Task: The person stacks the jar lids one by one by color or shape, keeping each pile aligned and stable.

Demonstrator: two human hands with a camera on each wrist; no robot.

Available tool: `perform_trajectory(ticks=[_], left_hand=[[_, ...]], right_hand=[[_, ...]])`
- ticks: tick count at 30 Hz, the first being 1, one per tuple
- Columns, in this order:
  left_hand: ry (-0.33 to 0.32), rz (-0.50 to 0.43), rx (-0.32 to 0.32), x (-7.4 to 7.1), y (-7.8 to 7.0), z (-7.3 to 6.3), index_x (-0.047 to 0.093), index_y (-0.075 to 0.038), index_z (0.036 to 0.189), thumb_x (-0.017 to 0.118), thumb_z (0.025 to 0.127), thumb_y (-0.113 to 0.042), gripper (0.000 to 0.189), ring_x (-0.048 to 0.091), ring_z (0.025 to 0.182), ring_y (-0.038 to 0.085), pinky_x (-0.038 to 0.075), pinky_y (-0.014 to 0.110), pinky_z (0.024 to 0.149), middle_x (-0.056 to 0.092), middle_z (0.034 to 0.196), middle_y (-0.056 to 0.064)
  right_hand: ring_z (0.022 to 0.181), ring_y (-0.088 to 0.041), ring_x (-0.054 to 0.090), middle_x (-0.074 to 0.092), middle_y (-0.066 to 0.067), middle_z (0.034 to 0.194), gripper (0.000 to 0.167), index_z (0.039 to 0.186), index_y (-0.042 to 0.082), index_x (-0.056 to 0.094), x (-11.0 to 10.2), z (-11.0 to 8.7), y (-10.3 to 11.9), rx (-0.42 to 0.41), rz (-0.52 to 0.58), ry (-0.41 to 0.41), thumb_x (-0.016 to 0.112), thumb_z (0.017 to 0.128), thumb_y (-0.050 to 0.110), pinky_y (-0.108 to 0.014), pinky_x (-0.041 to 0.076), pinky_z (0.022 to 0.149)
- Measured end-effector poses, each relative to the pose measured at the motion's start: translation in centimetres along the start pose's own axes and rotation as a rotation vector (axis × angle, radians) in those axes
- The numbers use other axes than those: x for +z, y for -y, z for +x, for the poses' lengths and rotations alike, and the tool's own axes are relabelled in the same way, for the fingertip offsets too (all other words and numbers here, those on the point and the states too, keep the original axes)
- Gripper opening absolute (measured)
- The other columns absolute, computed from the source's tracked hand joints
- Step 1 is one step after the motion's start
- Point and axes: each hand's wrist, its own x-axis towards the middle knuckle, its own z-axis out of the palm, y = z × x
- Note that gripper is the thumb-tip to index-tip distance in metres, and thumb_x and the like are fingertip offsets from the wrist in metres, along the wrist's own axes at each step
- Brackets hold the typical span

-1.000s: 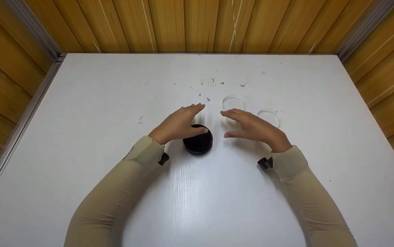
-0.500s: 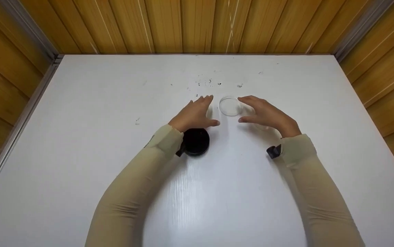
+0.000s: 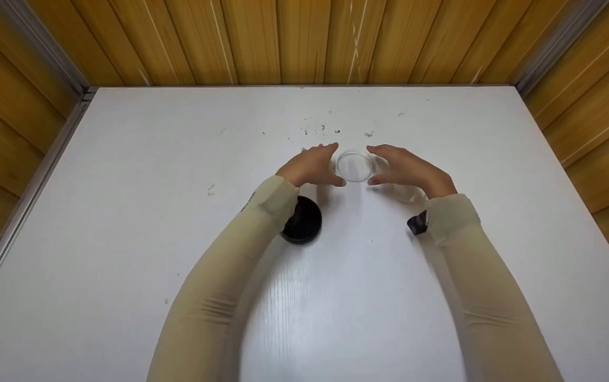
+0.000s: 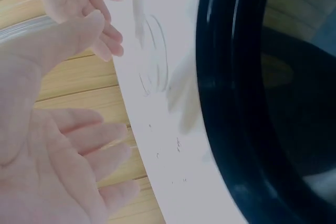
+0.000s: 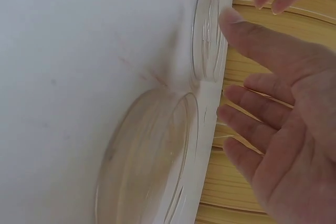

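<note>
A clear, shallow round dish (image 3: 355, 166), like a petri dish, lies on the white table between my hands. To its left my left hand (image 3: 312, 165) hovers with fingers extended and thumb apart. My right hand (image 3: 406, 168) mirrors it on the other side, palm facing the dish. Both hands appear empty; whether any fingertip touches the rim I cannot tell. A second clear dish (image 5: 147, 166) sits below the right hand, partly hidden in the head view. Under my left wrist is a glossy black round dish-like piece (image 3: 307, 220), its rim (image 4: 226, 93) large in the left wrist view.
The white table (image 3: 368, 307) carries small dark marks (image 3: 323, 129) beyond the hands. Wood-patterned panels (image 3: 304, 42) rise behind and at both sides. A metal frame edge (image 3: 23, 212) runs along the left.
From above the black piece, my left hand has moved forward and right to the nearer side of the clear dish. My right hand has moved forward too. The dishes stay in place.
</note>
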Motion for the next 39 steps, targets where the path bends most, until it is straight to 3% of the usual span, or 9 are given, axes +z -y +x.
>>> perform_trajectory(ticks=[6, 14, 18, 21, 23, 33, 39], left_hand=[[0.026, 0.076, -0.034, -0.2, -0.2, 1.1, 0.025, -0.014, 0.153, 0.073, 0.083, -0.035, 0.087, 0.035, 0.141, 0.026, 0.03, 0.044, 0.115, 0.037, 0.153, 0.008], [0.022, 0.083, -0.04, 0.5, 0.1, 1.7, 0.035, -0.012, 0.149, 0.075, 0.082, -0.028, 0.08, 0.044, 0.135, 0.024, 0.037, 0.042, 0.111, 0.045, 0.149, 0.007], [0.017, 0.097, -0.024, 0.7, 0.2, 1.7, 0.053, -0.008, 0.134, 0.076, 0.081, -0.023, 0.06, 0.057, 0.113, 0.021, 0.045, 0.04, 0.101, 0.061, 0.129, 0.007], [0.011, 0.109, -0.009, 0.8, 0.1, 1.8, 0.062, -0.006, 0.12, 0.076, 0.08, -0.02, 0.045, 0.057, 0.094, 0.019, 0.048, 0.038, 0.093, 0.066, 0.111, 0.006], [-0.008, 0.114, 0.005, 0.8, 0.1, 1.9, 0.064, -0.006, 0.118, 0.077, 0.079, -0.019, 0.043, 0.054, 0.092, 0.018, 0.048, 0.036, 0.093, 0.066, 0.109, 0.006], [-0.105, 0.089, 0.071, 0.8, 0.3, 1.7, 0.066, -0.002, 0.12, 0.08, 0.077, -0.017, 0.047, 0.052, 0.095, 0.02, 0.047, 0.035, 0.089, 0.067, 0.105, 0.008], [-0.101, 0.075, 0.108, 0.8, 0.4, 1.2, 0.062, -0.002, 0.126, 0.079, 0.079, -0.021, 0.053, 0.059, 0.111, 0.023, 0.047, 0.034, 0.098, 0.066, 0.12, 0.01]], right_hand=[[0.145, -0.035, 0.024, 0.03, -0.017, 0.155, 0.084, 0.15, 0.003, 0.029, 0.1, 0.9, 0.1, 0.031, -0.018, 0.042, 0.075, 0.084, 0.025, -0.052, 0.019, 0.117], [0.142, -0.034, 0.03, 0.038, -0.018, 0.151, 0.08, 0.148, 0.0, 0.033, 0.8, 1.8, 0.5, -0.002, -0.036, 0.051, 0.076, 0.082, 0.017, -0.049, 0.023, 0.117], [0.135, -0.032, 0.04, 0.047, -0.017, 0.144, 0.076, 0.145, 0.0, 0.039, 1.3, 2.0, 0.7, -0.041, -0.043, 0.041, 0.077, 0.081, 0.015, -0.048, 0.029, 0.114], [0.13, -0.03, 0.043, 0.05, -0.016, 0.14, 0.074, 0.143, 0.0, 0.041, 1.5, 2.0, 0.7, -0.051, -0.034, 0.034, 0.077, 0.08, 0.013, -0.047, 0.031, 0.112], [0.129, -0.03, 0.044, 0.05, -0.016, 0.14, 0.073, 0.142, 0.0, 0.043, 1.6, 2.0, 0.7, -0.049, -0.033, 0.028, 0.078, 0.08, 0.013, -0.046, 0.032, 0.112], [0.138, -0.031, 0.036, 0.044, -0.016, 0.146, 0.077, 0.144, 0.002, 0.041, 1.3, 1.3, 1.1, -0.025, 0.002, 0.018, 0.079, 0.08, 0.02, -0.049, 0.027, 0.115], [0.137, -0.03, 0.037, 0.046, -0.012, 0.145, 0.079, 0.146, 0.005, 0.04, 0.8, 0.4, 1.4, -0.035, -0.003, 0.008, 0.079, 0.08, 0.025, -0.048, 0.03, 0.114]])
